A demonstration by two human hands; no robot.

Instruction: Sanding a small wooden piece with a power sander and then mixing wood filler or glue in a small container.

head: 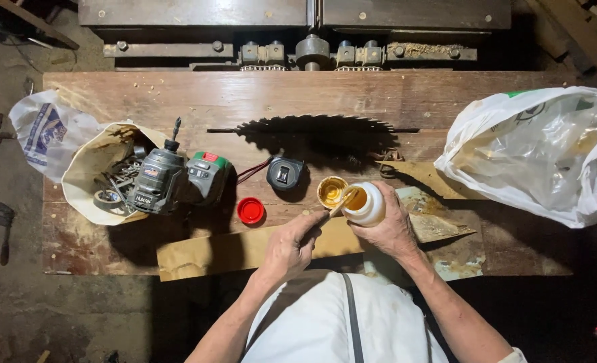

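The right hand (387, 225) wraps around a small white bottle (365, 204) of amber glue, tipped toward a little open tin (330, 191) just beyond the fingers. The left hand (291, 245) pinches a thin stick (335, 207), its tip at the bottle's mouth. Tilted further, the bottle could overshoot the tin and run onto the worktop (244, 101). A dripping stick may soil the cardboard strip (217, 252) beneath the left wrist. The red cap (250, 210) lies left of both hands.

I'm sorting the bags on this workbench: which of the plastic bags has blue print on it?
The small white plastic bag at the table's far left edge, beside the power drill, carries blue print. The large plastic bag on the right shows only a little green.
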